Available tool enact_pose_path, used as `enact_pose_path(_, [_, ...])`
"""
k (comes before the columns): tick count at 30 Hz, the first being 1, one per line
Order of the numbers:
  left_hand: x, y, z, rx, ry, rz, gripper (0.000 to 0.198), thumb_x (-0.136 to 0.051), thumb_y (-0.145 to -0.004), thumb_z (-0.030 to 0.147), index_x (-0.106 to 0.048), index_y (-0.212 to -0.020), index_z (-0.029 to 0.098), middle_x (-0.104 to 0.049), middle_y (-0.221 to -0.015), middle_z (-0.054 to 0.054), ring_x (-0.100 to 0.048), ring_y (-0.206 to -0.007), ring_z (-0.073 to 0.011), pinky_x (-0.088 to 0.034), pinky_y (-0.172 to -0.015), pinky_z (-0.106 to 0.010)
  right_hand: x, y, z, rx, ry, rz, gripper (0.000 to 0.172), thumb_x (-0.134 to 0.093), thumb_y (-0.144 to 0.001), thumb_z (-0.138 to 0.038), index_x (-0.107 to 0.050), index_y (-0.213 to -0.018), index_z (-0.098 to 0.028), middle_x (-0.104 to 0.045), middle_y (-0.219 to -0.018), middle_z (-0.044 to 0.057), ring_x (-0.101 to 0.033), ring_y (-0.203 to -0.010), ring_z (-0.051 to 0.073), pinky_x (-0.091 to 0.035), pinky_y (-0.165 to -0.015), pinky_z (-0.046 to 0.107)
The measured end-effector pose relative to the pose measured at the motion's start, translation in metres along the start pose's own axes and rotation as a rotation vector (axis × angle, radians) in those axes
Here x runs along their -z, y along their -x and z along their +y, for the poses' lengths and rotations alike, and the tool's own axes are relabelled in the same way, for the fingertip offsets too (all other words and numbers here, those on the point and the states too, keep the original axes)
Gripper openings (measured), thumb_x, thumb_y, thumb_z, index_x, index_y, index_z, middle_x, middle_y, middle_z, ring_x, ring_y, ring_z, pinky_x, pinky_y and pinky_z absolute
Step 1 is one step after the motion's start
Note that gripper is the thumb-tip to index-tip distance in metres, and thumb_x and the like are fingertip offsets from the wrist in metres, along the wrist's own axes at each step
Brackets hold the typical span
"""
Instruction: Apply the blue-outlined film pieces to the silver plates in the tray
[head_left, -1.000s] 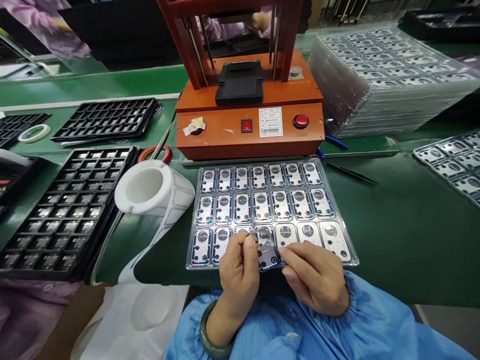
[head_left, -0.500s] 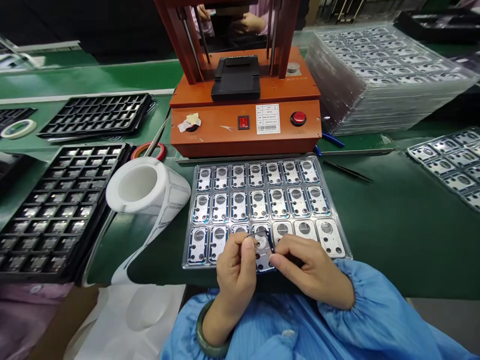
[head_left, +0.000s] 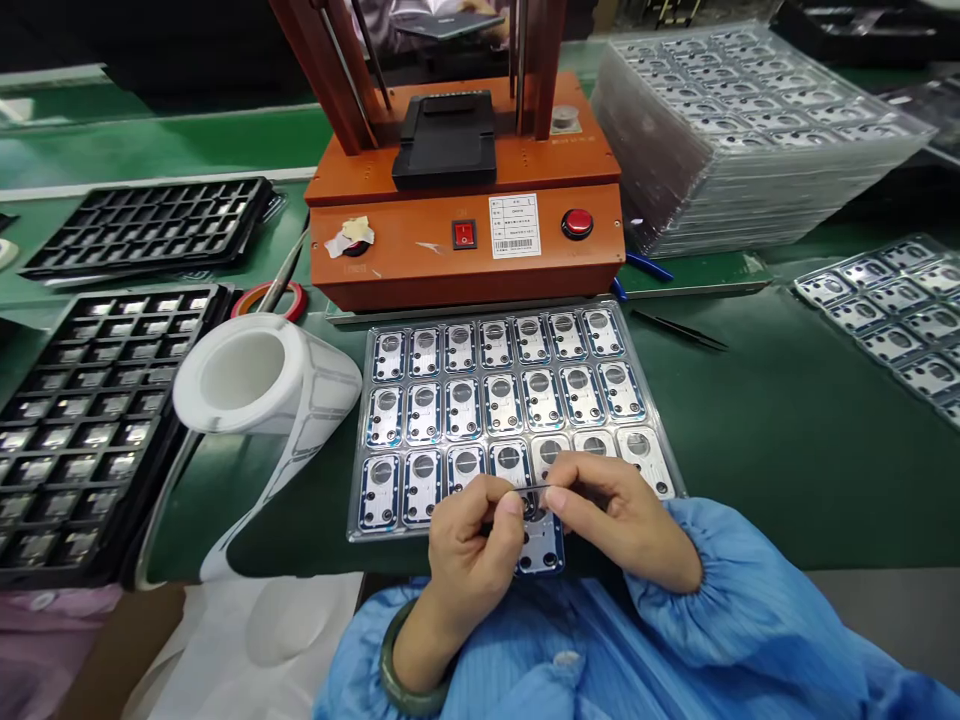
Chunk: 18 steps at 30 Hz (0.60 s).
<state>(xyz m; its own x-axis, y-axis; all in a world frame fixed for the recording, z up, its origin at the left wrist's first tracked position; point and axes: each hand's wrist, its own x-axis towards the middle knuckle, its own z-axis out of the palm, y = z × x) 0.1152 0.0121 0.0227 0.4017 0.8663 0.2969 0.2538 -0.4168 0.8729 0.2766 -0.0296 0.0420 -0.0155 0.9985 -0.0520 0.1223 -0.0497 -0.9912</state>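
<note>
Low in the frame, left hand [head_left: 469, 550] and right hand [head_left: 619, 520] pinch one metal plate [head_left: 540, 548] over the clear tray [head_left: 360, 525]; a loosened pinch could drop it.

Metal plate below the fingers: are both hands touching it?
Touching. The head view shows the left hand and right hand pinching the small metal plate at its top edge, in front of the clear tray.
</note>
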Motion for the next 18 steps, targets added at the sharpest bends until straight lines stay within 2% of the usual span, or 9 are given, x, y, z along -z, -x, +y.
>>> enact_pose_path(7, [-0.0019, 0.0009, -0.0009, -0.012, -0.044, -0.046, 0.021, -0.049, -0.085, 0.019, -0.053, -0.064, 0.019, -0.048, -0.043, 0.007, -0.044, -0.034, -0.0062, -0.034, -0.039, -0.018, -0.0012, -0.0005, 0.0011, -0.042, 0.034, 0.019, 0.027, -0.053, -0.087, -0.031, -0.053, -0.064, -0.017, -0.049, -0.057, -0.003, -0.043, -0.052, 0.01, -0.036, -0.048, 0.023])
enact_pose_path(14, [-0.0008, -0.0059, 0.0054, -0.078, -0.084, -0.099, 0.024, -0.049, -0.083, 0.019, -0.053, -0.06, 0.019, -0.048, -0.043, 0.006, -0.043, -0.036, -0.0064, -0.035, -0.04, -0.018, -0.0017, -0.0011, 0.0014, -0.005, 0.032, -0.015, 0.024, -0.055, -0.085, -0.03, -0.053, -0.065, -0.017, -0.048, -0.057, -0.003, -0.042, -0.051, 0.009, -0.035, -0.046, 0.021])
enact_pose_path(18, [-0.0014, -0.0078, 0.0066, -0.042, -0.063, -0.104, 0.024, -0.048, -0.083, 0.019, -0.052, -0.059, 0.019, -0.045, -0.04, 0.007, -0.041, -0.034, -0.006, -0.034, -0.037, -0.017, -0.003, -0.001, 0.0023, -0.019, 0.068, 0.009, 0.025, -0.054, -0.085, -0.028, -0.051, -0.063, -0.018, -0.046, -0.055, -0.004, -0.04, -0.049, 0.008, -0.033, -0.045, 0.021])
